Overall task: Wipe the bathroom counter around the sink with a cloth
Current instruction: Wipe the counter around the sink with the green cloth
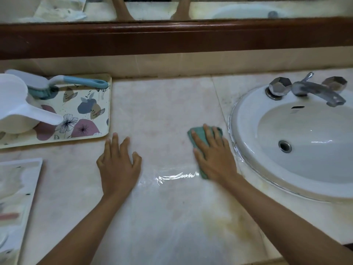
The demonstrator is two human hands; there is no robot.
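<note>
Both hands lie flat on the counter (168, 115) — right hand (214, 155) pressing the cloth (200, 134), left hand (118, 165) spread.

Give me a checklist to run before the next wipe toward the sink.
1. The cloth lies flat under the right hand on the counter: ok.
2. The left hand rests on the counter, apart from the cloth: ok.
3. Seam along the sink free of white residue: not ok.
4. The yellowish stain near the front edge gone: not ok.
5. The tray stands well left of the wiping area: ok.
6. The cloth damp enough: cannot tell.
</note>
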